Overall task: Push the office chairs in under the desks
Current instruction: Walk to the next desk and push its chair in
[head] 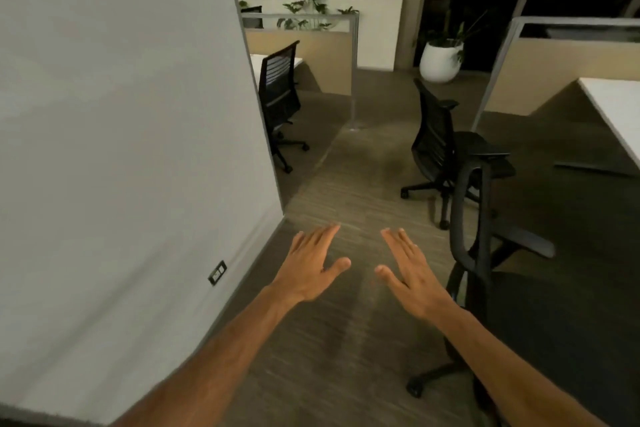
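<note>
While both bare forearms reach forward over the carpet, the left hand and the right hand hover palms down, fingers straight and spread, thumbs angled toward each other, with a gap between them; neither hand grips or touches anything. Just beside the right forearm stands the nearest office chair, black, its curved looped armrest frame and padded arm visible, its wheeled star base on the floor below. Beyond it a second office chair with a ribbed mesh back and dark seat sits out in the aisle, well apart from the white desk at the right edge. A third office chair, slatted black back upright, stands close against another white desk behind the pale wall. The carpet is grey-brown with fine streaked lines. Tan partition panels with grey metal frames edge the desks, and a rounded white planter holding green leaves sits by the dark windows. A small socket plate is set low in the wall
</note>
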